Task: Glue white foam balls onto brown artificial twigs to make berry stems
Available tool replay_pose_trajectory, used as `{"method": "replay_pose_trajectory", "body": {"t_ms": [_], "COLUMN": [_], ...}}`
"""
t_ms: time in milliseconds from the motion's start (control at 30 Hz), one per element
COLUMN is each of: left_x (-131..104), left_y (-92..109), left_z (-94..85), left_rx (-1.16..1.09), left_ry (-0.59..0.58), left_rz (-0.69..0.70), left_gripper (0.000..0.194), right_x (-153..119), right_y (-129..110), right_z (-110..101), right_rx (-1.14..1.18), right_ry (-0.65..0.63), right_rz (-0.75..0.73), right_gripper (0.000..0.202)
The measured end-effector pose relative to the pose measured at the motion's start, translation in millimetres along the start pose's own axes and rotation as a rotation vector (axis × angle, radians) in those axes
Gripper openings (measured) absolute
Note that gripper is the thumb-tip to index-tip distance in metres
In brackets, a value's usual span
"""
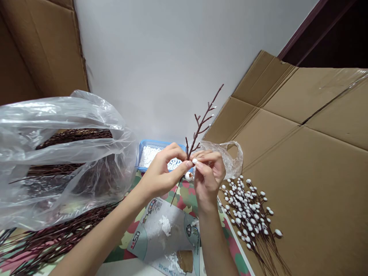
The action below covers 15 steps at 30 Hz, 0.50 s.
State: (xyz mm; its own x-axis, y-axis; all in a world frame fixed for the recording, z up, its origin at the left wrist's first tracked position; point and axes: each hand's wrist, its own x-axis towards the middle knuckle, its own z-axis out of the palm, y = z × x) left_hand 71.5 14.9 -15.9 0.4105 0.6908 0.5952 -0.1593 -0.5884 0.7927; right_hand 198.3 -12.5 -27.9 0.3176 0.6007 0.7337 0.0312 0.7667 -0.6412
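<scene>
My left hand (168,168) is closed, thumb and fingers pinching a brown artificial twig (201,124) near its lower forks. The twig tilts up to the right, and its thin stem shows below the hand. Several of its right-hand tips carry small white dabs. My right hand (209,172) is closed beside it, with a small white berry (194,161) between thumb and fingers, close against the twig. Just below the fingertips is another white berry (188,176) with an orange-brown star-shaped end. Fingers partly hide where the berry and twig meet.
Behind my hands stands a blue basket (161,143) of white berries, beside a clear bag (234,159). White smears mark a printed card (152,234) on the patterned cloth. Berry-covered twigs (250,214) lie right, near cardboard (313,184). Bare twigs fill a plastic bag (71,111) left.
</scene>
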Motion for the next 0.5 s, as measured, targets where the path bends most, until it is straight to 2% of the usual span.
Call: {"method": "replay_pose_trajectory", "body": {"t_ms": [167, 267, 367, 500], "left_x": [1.2, 2.4, 4.4, 5.9], "left_y": [2.4, -3.3, -15.3, -22.5], "left_z": [-2.2, -2.3, -3.1, -5.2], "left_rx": [0.020, -0.027, -0.115, -0.296], "left_ry": [-0.033, -0.024, 0.048, 0.151], "left_rz": [-0.009, -0.034, -0.074, -0.099], "left_gripper": [0.019, 0.021, 0.023, 0.024], "right_x": [2.7, 4.8, 6.5, 3.9], "right_y": [0.2, 1.1, 1.8, 1.6], "right_z": [-3.1, -5.5, -6.2, -0.1], "right_rx": [-0.023, -0.016, 0.032, 0.093], "right_ry": [0.004, 0.013, 0.026, -0.059], "right_rz": [-0.004, 0.017, 0.073, 0.214], "right_gripper": [0.014, 0.013, 0.011, 0.008]}}
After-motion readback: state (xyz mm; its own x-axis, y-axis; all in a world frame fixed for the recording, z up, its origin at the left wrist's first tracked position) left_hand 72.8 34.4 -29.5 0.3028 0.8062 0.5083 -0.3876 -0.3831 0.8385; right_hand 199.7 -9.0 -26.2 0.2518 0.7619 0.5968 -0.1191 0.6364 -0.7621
